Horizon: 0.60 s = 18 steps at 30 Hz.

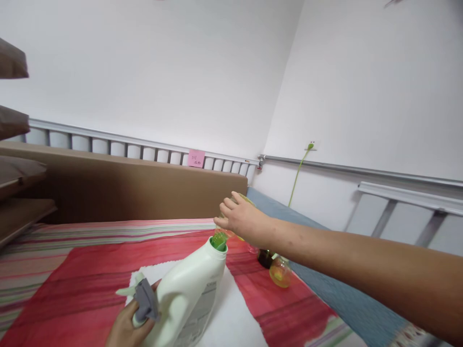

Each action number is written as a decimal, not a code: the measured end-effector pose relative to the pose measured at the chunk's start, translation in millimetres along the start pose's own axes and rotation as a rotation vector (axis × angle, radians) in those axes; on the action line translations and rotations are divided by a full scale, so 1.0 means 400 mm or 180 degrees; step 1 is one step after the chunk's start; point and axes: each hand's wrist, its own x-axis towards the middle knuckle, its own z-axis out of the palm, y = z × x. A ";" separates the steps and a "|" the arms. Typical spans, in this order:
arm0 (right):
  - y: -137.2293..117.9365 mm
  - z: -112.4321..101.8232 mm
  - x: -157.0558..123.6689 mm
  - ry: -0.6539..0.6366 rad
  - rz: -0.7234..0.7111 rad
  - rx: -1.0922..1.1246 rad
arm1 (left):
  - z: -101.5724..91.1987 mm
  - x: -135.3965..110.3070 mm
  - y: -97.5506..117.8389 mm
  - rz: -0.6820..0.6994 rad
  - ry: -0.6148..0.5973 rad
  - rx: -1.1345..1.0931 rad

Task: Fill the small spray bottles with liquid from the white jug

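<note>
My left hand [126, 325], at the lower left, is closed around a grey and white spray trigger head [147, 298]. Its fingers pass behind a pale green-white plastic bottle [191, 284], and whether they also grip it is hidden. That bottle leans to the right, its neck uncapped. Over the neck, my right hand [244, 219] wraps round a see-through yellowish container [221, 231], largely covered by the fingers. Green see-through material [219, 242] sits in the bottle's mouth; I cannot tell whether it is liquid or part of the container.
A white sheet [235, 313] lies under the bottle on a red cloth [97, 270]. Right of it stand a rounded glass vessel with yellow contents [280, 273] and a dark object [265, 259]. Behind are a brown board [144, 193], a radiator [108, 146] and a green cord [297, 176].
</note>
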 end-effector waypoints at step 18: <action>-0.018 0.041 -0.028 0.0338 0.0724 0.2253 | -0.045 -0.005 -0.073 -0.0695 -0.0726 -0.0418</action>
